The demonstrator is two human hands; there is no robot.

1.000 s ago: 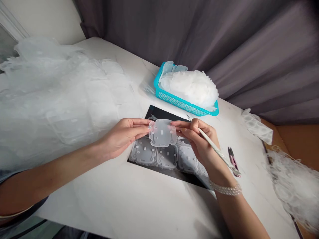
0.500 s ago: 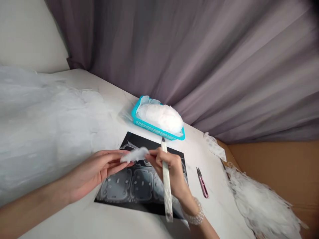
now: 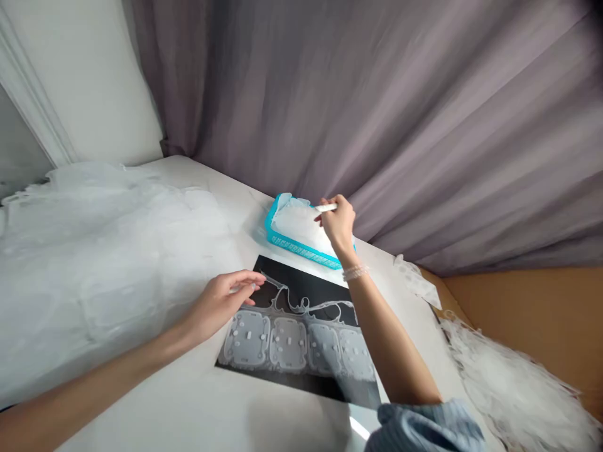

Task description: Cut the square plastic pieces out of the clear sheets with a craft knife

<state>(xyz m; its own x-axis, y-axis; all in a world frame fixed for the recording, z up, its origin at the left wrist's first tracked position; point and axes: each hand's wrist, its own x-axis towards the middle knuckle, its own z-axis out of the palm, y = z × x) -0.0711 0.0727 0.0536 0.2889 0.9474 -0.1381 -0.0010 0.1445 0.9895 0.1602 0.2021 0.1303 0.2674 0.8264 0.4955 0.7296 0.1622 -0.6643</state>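
My right hand (image 3: 338,221) is over the turquoise basket (image 3: 304,251), gripping a slim white pen-like tool (image 3: 326,208). Its fingertips are close to the heap of thin white translucent pieces (image 3: 296,221) in the basket; whether they also hold a piece is hidden. At the upper left of a black mat (image 3: 301,384), my left hand (image 3: 230,292) hovers with fingers loosely extended and nothing in them. On that mat lies a translucent moulded sheet (image 3: 288,344) of several rounded panels, with a curly trimmed strip (image 3: 306,306) along its far side.
A large pile of translucent sheets (image 3: 117,251) covers the table's left side. Stringy offcuts (image 3: 513,376) heap at the right beside a brown cardboard surface (image 3: 518,320). A crumpled translucent scrap (image 3: 417,280) lies at the table's right edge. A grey curtain (image 3: 353,107) hangs behind.
The rounded panel held between both hands has left my left hand and is out of sight. My right hand has moved up to the basket with the tool. Its arm now crosses where the snips showed.
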